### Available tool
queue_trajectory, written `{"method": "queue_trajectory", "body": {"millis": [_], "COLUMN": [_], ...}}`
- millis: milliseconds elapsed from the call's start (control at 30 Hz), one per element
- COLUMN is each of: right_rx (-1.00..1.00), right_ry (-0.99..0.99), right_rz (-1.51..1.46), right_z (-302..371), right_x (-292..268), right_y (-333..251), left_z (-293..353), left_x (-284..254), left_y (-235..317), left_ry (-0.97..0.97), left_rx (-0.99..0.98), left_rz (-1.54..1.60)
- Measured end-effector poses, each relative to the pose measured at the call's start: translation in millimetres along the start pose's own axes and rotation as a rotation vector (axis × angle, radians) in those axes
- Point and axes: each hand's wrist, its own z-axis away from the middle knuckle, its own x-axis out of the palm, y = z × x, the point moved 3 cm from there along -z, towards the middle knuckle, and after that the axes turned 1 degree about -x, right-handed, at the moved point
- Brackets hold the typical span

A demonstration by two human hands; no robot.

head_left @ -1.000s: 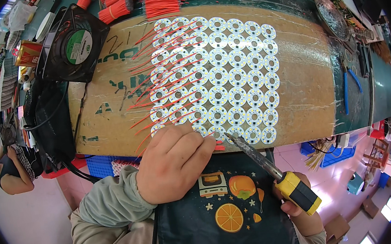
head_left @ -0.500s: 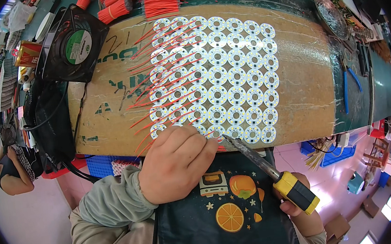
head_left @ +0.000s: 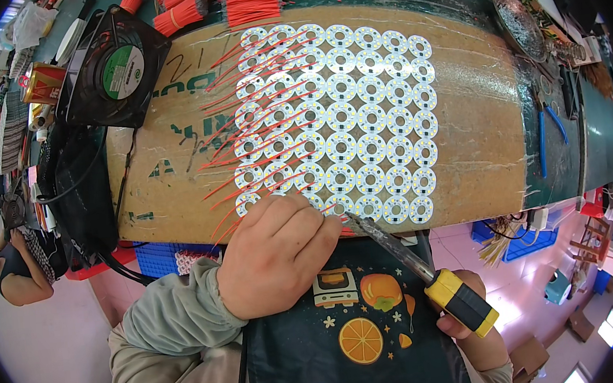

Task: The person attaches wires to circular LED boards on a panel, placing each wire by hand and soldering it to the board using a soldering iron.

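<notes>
Round white LED boards (head_left: 340,147) lie in close rows on a brown board. Thin red wires (head_left: 233,156) run leftward from the boards in the left columns. My left hand (head_left: 276,257) rests over the near edge of the rows, thumb and fingers pinched together. A bit of red wire shows by its fingertips; most of it is hidden. My right hand (head_left: 458,324) grips the yellow and black handle of a soldering iron (head_left: 401,252). The iron points up and left, its tip at a near-row LED board beside my left fingertips.
A black fan (head_left: 116,69) stands on the brown board's (head_left: 475,138) left side. Bundles of red wire (head_left: 251,1) lie at the back. Blue-handled pliers (head_left: 553,127) and a metal dish (head_left: 519,23) are at the right. Another person (head_left: 14,264) is at far left.
The soldering iron has shifted slightly up and left, its tip nearer my left fingertips. My left hand has barely moved.
</notes>
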Motion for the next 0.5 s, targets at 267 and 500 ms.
{"method": "queue_trajectory", "body": {"millis": [267,500], "right_rx": [0.010,0.057], "right_ry": [0.000,0.052], "right_rz": [0.042,-0.040], "right_z": [-2,19], "right_x": [1,-5], "right_y": [-3,10], "left_z": [1,2], "left_x": [1,0], "left_y": [0,0], "left_ry": [-0.013,-0.009], "left_rx": [-0.005,-0.010], "left_rz": [0.003,-0.004]}}
